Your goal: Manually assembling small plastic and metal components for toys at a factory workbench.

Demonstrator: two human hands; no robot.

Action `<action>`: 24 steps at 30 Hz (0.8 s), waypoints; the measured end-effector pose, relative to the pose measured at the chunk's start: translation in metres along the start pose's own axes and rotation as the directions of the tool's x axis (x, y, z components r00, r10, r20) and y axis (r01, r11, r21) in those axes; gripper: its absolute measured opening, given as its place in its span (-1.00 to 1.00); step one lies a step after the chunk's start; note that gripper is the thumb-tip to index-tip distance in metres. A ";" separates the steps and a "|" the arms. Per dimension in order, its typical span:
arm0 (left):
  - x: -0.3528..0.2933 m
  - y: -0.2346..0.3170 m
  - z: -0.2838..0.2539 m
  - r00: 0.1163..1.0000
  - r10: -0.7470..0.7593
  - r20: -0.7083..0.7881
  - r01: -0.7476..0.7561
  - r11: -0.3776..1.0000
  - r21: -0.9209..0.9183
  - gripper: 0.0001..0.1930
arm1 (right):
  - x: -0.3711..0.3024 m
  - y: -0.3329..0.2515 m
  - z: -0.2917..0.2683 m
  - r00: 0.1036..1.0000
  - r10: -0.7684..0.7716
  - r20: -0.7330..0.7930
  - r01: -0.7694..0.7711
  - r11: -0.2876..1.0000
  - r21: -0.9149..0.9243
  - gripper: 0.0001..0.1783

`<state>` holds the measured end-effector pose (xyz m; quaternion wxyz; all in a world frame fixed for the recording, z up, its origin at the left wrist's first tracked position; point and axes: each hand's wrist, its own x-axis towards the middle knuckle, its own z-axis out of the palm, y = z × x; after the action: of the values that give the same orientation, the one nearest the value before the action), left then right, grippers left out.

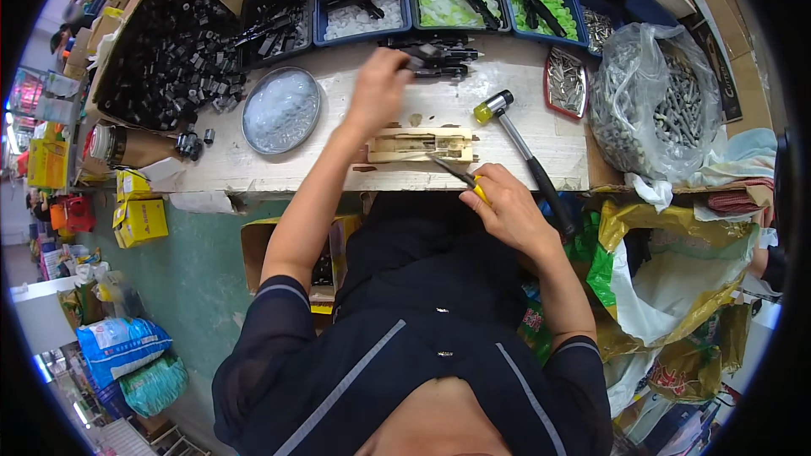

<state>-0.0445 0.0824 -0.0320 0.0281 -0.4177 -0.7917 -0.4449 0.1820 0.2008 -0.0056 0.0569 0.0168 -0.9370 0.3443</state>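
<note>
My left hand reaches over the workbench, slightly blurred, its fingers closed at the end of a dark elongated part. That part lies against a small stack of similar black parts. In my right hand is a slim pointed tool with a yellow grip and a dark, narrow front. Its tip rests at the near edge of a pale block-shaped fixture, which has a slotted recess with metal pieces in it. To the right of the fixture lies a hammer with a yellow-and-black head and a black grip.
Along the back stand blue bins of black parts and white or green pieces. A box of black pieces is at left, beside a round metal dish. Right are a red-rimmed tray of metal pins and a plastic bag of parts.
</note>
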 end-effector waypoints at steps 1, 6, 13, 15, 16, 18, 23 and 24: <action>-0.005 0.002 -0.016 0.986 -0.162 -0.024 0.138 0.901 -0.412 -0.75 | 0.002 -0.001 -0.001 0.999 0.019 -0.045 -0.018 1.000 0.025 -0.74; -0.050 0.029 -0.056 0.887 -0.396 0.238 0.385 0.349 -0.854 -0.58 | 0.023 -0.008 0.001 0.994 0.003 -0.110 0.008 0.995 0.098 -0.76; -0.090 0.063 -0.049 0.909 -0.361 0.209 0.389 0.550 -0.739 -0.73 | 0.040 -0.029 0.002 0.997 -0.040 -0.067 0.045 0.996 0.079 -0.73; -0.091 0.068 -0.050 0.918 -0.350 0.185 0.367 0.576 -0.731 -0.74 | 0.040 -0.032 0.000 0.996 -0.060 -0.065 0.064 0.996 0.066 -0.73; -0.091 0.069 -0.050 0.931 -0.324 0.170 0.350 0.649 -0.675 -0.74 | 0.039 -0.034 -0.001 0.997 -0.058 -0.059 0.062 0.997 0.056 -0.73; -0.091 0.073 -0.051 0.945 -0.296 0.138 0.319 0.749 -0.580 -0.74 | 0.037 -0.036 -0.001 0.997 -0.055 -0.054 0.057 0.997 0.046 -0.74; -0.093 0.072 -0.046 0.983 -0.178 0.038 0.178 0.901 -0.395 -0.77 | 0.030 -0.034 0.004 0.995 -0.091 -0.044 0.092 0.996 0.012 -0.81; -0.095 0.071 -0.044 0.994 -0.100 -0.033 0.086 0.954 -0.289 -0.78 | 0.029 -0.033 0.004 0.995 -0.088 -0.042 0.089 0.996 0.013 -0.81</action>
<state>0.0516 0.0086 0.0034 -0.0352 -0.3691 -0.7368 -0.5654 0.1554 0.1735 0.0163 0.0912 0.0516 -0.9314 0.3486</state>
